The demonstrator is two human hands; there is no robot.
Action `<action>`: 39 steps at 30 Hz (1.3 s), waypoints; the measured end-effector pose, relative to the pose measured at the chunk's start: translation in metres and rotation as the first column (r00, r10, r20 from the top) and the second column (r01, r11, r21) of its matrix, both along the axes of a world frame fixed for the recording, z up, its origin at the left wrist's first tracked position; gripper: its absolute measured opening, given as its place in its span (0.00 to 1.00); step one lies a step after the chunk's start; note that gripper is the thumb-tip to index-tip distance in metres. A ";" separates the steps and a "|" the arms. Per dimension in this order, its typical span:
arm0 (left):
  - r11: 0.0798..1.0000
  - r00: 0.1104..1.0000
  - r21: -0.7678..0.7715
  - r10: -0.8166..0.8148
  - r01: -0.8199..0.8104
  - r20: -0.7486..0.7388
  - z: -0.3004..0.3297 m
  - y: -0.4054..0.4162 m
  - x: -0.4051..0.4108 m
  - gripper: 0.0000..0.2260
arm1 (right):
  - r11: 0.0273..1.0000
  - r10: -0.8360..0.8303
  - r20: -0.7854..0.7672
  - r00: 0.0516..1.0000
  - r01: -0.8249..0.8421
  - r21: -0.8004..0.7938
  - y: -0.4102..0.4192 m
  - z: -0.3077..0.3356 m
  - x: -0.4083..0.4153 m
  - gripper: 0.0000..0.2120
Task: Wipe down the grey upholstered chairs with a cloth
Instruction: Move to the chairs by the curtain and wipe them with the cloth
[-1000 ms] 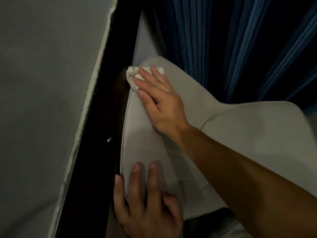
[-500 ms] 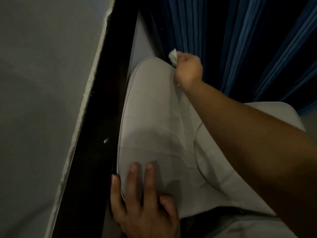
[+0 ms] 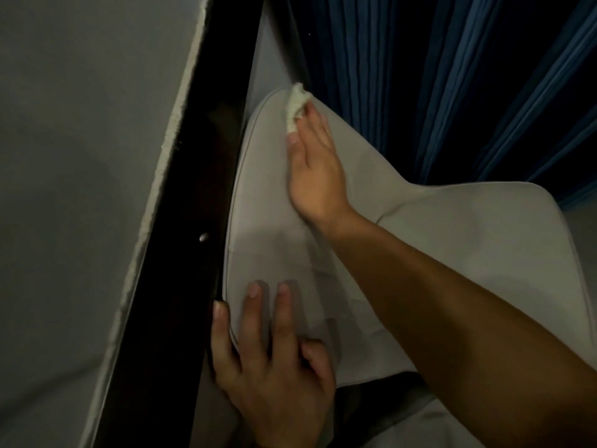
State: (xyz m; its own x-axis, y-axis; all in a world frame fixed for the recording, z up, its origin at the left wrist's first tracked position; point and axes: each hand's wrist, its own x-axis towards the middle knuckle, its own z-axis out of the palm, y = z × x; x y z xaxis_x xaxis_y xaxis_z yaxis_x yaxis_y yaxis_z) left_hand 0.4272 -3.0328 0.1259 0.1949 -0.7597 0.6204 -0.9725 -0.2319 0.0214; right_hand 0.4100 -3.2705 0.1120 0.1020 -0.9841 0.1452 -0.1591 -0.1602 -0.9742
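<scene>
Wall: a plain grey wall (image 3: 80,189) fills the frame from 7 to 11 o'clock, its rough pale edge running on a slant.
Dark frame: just right of the wall, a black glossy strip (image 3: 181,253), perhaps a door frame or table edge in this dim light, slants from 12 towards 7 o'clock.
Left hand: the left hand (image 3: 271,376) lies at 6 o'clock, fingers spread flat on the near end of the chair, thumb side hooked over its piped left edge. It grips nothing; it only presses the fabric.
Chair: the grey upholstered chair (image 3: 268,227) fills the centre, stretching from 12 o'clock down to 6 and out to 3.
Cloth: a small crumpled white cloth (image 3: 295,103) sits at 12 o'clock, on the far top edge of the chair.
Right hand: the right hand (image 3: 315,166), reaching from 4 o'clock, pins the cloth under its fingertips against the upholstery.
Curtain: dark blue pleated curtain (image 3: 436,76) hangs behind, from 12 to 2 o'clock.
</scene>
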 end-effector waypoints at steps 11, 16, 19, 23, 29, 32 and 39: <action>1.000 1.000 -0.025 -0.007 0.008 0.025 -0.002 0.000 -0.002 0.21 | 0.633 -0.520 0.299 0.800 0.126 0.763 0.026 -0.086 -0.029 0.22; 1.000 0.999 -0.006 0.003 -0.003 0.049 -0.002 -0.001 0.000 0.21 | 0.945 -0.087 0.173 0.981 0.026 0.327 0.081 -0.065 -0.020 0.24; 1.000 0.998 -0.009 0.000 0.000 0.060 -0.003 0.000 0.001 0.21 | 0.975 -0.013 0.092 0.996 -0.008 0.223 0.087 -0.066 -0.018 0.24; 1.000 0.997 -0.021 0.011 -0.010 0.070 -0.004 -0.001 0.001 0.21 | 0.961 -0.028 -0.059 0.998 0.043 0.275 0.068 -0.094 -0.025 0.23; 0.999 0.999 -0.039 0.003 -0.001 0.052 -0.006 -0.001 0.001 0.21 | 0.522 0.043 -0.061 0.997 0.030 0.852 0.061 -0.162 -0.070 0.20; 0.999 0.998 -0.046 -0.006 0.009 0.059 -0.006 -0.002 0.003 0.21 | 0.437 -0.120 0.012 0.993 0.042 0.899 0.082 -0.160 -0.079 0.17; 1.000 0.998 -0.028 0.008 -0.006 0.058 -0.003 -0.005 0.003 0.21 | 0.820 -0.250 0.395 0.884 -0.024 0.572 0.048 -0.053 -0.056 0.14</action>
State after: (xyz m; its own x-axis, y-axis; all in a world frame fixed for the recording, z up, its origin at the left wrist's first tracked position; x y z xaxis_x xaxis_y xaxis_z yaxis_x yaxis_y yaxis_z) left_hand 0.4300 -3.0380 0.1226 0.1632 -0.7404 0.6520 -0.9706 -0.2389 -0.0284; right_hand 0.3539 -3.2227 0.0585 0.0455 -0.9070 -0.4187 0.3180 0.4105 -0.8546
